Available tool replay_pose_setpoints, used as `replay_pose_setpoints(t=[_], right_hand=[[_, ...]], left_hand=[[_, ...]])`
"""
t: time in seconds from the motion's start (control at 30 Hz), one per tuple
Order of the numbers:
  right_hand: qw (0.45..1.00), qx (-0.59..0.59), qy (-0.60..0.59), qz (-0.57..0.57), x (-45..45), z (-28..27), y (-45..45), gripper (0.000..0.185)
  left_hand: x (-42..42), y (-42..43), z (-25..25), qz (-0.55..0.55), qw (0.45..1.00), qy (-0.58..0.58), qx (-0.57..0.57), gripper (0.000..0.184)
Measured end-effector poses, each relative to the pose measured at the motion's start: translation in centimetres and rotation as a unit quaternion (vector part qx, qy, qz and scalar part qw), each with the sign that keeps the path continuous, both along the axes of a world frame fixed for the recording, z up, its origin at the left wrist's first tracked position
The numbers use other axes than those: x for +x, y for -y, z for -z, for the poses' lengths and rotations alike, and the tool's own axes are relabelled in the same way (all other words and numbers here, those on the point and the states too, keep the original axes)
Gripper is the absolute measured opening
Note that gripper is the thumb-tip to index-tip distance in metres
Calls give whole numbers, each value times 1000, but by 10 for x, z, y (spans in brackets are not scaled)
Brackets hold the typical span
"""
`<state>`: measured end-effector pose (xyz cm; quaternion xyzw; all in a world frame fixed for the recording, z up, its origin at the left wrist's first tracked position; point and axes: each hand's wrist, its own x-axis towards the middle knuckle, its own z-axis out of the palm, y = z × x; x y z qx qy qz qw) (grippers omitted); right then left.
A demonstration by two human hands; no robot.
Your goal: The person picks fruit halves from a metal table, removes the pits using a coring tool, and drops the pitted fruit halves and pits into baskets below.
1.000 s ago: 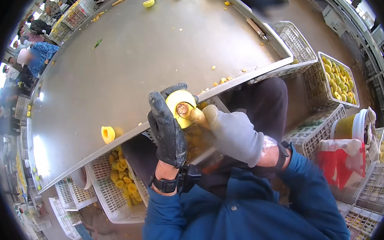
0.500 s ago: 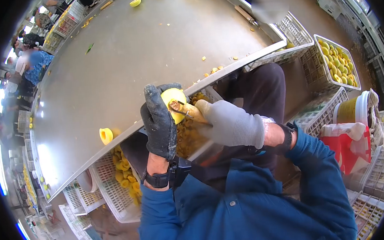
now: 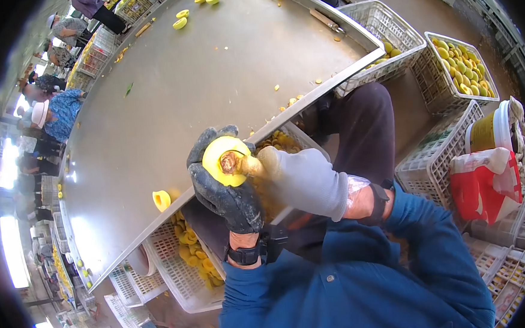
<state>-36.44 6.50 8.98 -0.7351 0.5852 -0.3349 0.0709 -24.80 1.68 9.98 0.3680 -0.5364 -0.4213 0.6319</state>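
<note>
My left hand (image 3: 232, 202), in a dark coated glove, is closed around a yellow peach half (image 3: 215, 152) with its cut face up. A brown pit (image 3: 229, 162) shows at the middle of that face. My right hand (image 3: 305, 176), in a light grey glove, grips a wooden-handled pitting knife (image 3: 252, 166). The knife's end meets the fruit beside the pit; its metal blade is hidden now. Another peach half (image 3: 161, 200) rests at the table's near edge. Below my hands, a crate of orange-yellow pieces (image 3: 282, 141) is partly covered.
The metal table (image 3: 168, 97) has a raised rim and carries scattered scraps, several peach halves (image 3: 180, 23) and a wooden-handled tool (image 3: 326, 20). A crate of peach halves (image 3: 166, 263) stands at lower left, a full fruit crate (image 3: 427, 88) at right. People (image 3: 61, 113) are at far left.
My left hand has turned the peach half so its cut face and pit point more upward. The curved blade, seen before, is out of sight. The view has shifted slightly.
</note>
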Motion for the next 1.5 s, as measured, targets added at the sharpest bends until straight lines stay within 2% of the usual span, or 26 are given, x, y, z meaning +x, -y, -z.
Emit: replay_pose_setpoints(t=[0.1, 0.2, 0.3, 0.4, 0.43, 0.47, 0.5, 0.57, 0.6, 0.63, 0.7, 0.73, 0.8, 0.83, 0.93, 1.03, 1.07, 1.1, 1.13, 1.17, 1.27, 1.3, 1.4, 1.43, 1.47, 1.5], right_hand=[[999, -7, -12, 30, 5, 1, -2, 18], [999, 19, 31, 15, 7, 1, -6, 20], [992, 72, 89, -50, 5, -1, -6, 24], [984, 116, 93, -97, -2, -4, -6, 25], [948, 207, 217, -112, -5, -15, -8, 25], [887, 293, 335, -125, -7, -34, -12, 24], [803, 372, 444, -137, -9, -48, -15, 24], [764, 415, 473, -145, -11, -63, -16, 27], [744, 435, 486, -147, -13, -67, -15, 28], [781, 370, 477, -161, -9, -59, -16, 30], [835, 370, 378, -149, -13, -51, -18, 30], [858, 369, 327, -143, -13, -51, -18, 30], [775, 423, 430, -190, -12, -56, -17, 29], [724, 447, 480, -211, -10, -57, -18, 28], [789, 326, 466, -233, 3, -13, -14, 27], [936, 202, 203, -207, 0, 1, -4, 24], [871, 317, 294, -231, -2, -2, -2, 22], [783, 425, 380, -247, -6, -8, 0, 20], [672, 521, 459, -256, -8, -11, 1, 18], [630, 505, 517, -285, -8, -8, 1, 18], [612, 519, 540, -255, -6, -7, 9, 17], [647, 471, 537, -266, -3, 3, 14, 16], [642, 492, 510, -291, -21, 57, 27, 25], [852, 394, 250, -239, -26, 70, 30, 25], [956, 242, -41, -159, -31, 82, 33, 26], [954, 264, -74, -122, -38, 98, 31, 23]], left_hand=[[-2, -2, -1, 1, 1000, -22, 1, 44], [-7, -5, -4, -16, 999, -32, 21, 56], [-2, -5, 2, -2, 999, -32, 28, 57], [1, -5, 1, 0, 1000, -10, 30, 58], [4, -3, 0, 9, 1000, -9, 24, 58], [7, -2, -2, 17, 1000, -8, 19, 59], [7, -3, -5, 36, 999, -14, 7, 58], [7, 0, -15, 69, 997, -26, -19, 58], [12, 5, -17, 89, 995, 20, -43, 57], [19, 10, -21, 109, 990, 66, -66, 57], [23, 10, -30, 131, 978, 141, -77, 55], [26, 9, -27, 170, 980, 94, -36, 55], [35, 11, -18, 244, 969, -5, 38, 56], [31, 7, -20, 224, 973, -20, 44, 55], [29, 8, -6, 206, 978, -14, 29, 55], [29, 11, 7, 220, 974, -47, 41, 59], [29, 12, 9, 219, 973, -51, 45, 58], [27, 10, 9, 224, 971, -69, 41, 58], [24, 7, 7, 231, 968, -85, 40, 57], [20, 6, 6, 238, 965, -102, 38, 56], [12, 13, 10, 184, 955, -197, 120, 57], [14, 20, 19, 136, 963, -184, 140, 58], [27, 46, 43, 46, 987, -134, 79, 59], [34, 49, 45, 37, 991, -102, 74, 59], [42, 53, 46, 29, 995, -70, 67, 59], [49, 54, 47, 21, 997, -36, 64, 58]])
